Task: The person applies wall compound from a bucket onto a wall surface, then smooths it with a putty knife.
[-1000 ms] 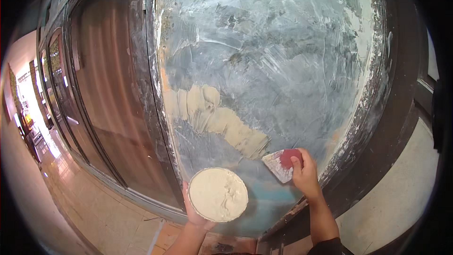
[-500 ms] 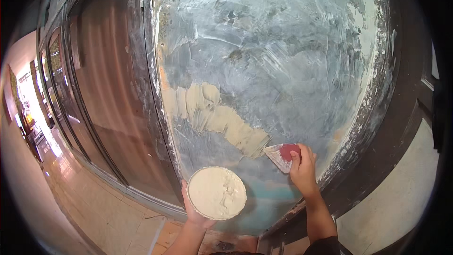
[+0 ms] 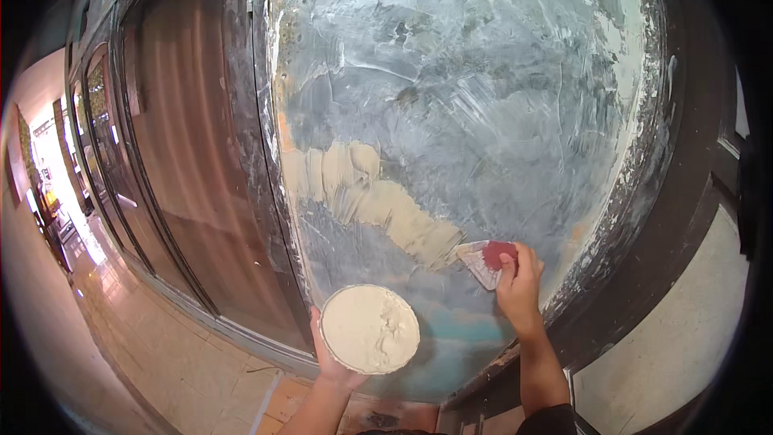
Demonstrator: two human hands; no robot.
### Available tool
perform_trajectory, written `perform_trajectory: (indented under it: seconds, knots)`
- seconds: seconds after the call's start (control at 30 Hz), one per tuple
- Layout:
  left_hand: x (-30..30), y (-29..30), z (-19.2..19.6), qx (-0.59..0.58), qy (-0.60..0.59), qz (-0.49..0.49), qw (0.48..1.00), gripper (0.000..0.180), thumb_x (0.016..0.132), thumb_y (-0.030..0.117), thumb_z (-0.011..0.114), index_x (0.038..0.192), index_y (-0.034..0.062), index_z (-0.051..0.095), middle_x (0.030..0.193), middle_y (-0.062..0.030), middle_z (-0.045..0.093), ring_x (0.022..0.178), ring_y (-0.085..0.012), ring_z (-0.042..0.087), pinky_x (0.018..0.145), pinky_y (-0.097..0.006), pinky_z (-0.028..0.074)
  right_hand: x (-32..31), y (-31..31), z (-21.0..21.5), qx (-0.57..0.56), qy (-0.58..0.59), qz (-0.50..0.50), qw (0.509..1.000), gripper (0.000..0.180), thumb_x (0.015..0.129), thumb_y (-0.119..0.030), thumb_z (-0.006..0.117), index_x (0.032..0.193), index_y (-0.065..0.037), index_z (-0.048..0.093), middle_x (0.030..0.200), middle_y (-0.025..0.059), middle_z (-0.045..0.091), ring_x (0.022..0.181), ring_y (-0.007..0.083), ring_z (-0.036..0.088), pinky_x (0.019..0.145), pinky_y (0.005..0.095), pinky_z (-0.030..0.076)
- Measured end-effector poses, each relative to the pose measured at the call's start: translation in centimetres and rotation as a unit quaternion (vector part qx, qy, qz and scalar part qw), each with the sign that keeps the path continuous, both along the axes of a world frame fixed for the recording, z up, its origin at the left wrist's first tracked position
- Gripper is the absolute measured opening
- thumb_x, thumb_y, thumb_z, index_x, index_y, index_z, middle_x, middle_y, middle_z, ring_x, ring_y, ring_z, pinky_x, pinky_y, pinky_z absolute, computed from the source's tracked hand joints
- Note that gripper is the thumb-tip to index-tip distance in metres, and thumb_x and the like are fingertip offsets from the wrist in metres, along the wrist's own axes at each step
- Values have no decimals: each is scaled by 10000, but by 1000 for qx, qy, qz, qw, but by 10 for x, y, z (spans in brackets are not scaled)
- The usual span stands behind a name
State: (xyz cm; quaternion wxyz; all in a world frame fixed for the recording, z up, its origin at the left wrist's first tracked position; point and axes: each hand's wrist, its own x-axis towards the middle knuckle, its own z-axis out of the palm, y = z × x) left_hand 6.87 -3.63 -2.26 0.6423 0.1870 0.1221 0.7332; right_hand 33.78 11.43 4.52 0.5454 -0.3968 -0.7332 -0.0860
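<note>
In my left hand [image 3: 332, 361] rests a round tub of cream-coloured putty [image 3: 369, 329], its top facing me and its surface gouged on the right side. My fingers wrap around its left and lower sides. My right hand [image 3: 522, 288] pinches a red putty scraper [image 3: 486, 262] whose blade is smeared pale. The blade's left corner meets the right end of a wet cream putty band [image 3: 411, 228]. That band runs from the left edge of the grey patchy wall [image 3: 483, 129] down toward the scraper, with ridged strokes in it.
Left of the wall stands a dark-framed door with brownish glass [image 3: 189, 129]. A dark wooden frame [image 3: 684, 153] with a pale panel [image 3: 664, 314] borders the right. Tiled floor [image 3: 193, 358] stretches away at the lower left toward a bright opening.
The scraper has turned slightly and shifted a little up and to the right, with my right hand. My left hand and the tub have hardly moved.
</note>
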Motion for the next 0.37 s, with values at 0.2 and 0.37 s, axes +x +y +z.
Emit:
perform_trajectory:
  seconds: [0.2, 0.37]
  knots:
    - [-2, -1, 0, -9, 20, 17, 1000, 948, 940, 830, 277, 1525, 104, 444, 1505, -194, 514, 1285, -461, 570, 980, -704, 495, -5, 1, -15, 10, -15, 25, 1000, 201, 1001, -141, 613, 1163, -21, 613, 1008, 140, 646, 948, 348, 591, 856, 448, 375]
    - [-5, -3, 1, -11, 13, -8, 1000, 943, 934, 836, 275, 1535, 126, 434, 1515, -187, 505, 1287, -473, 565, 968, -740, 480, -7, 8, -9, 20, -4, -2, 1000, 224, 983, -148, 632, 1170, -25, 615, 1004, 134, 642, 977, 350, 584, 869, 453, 368]
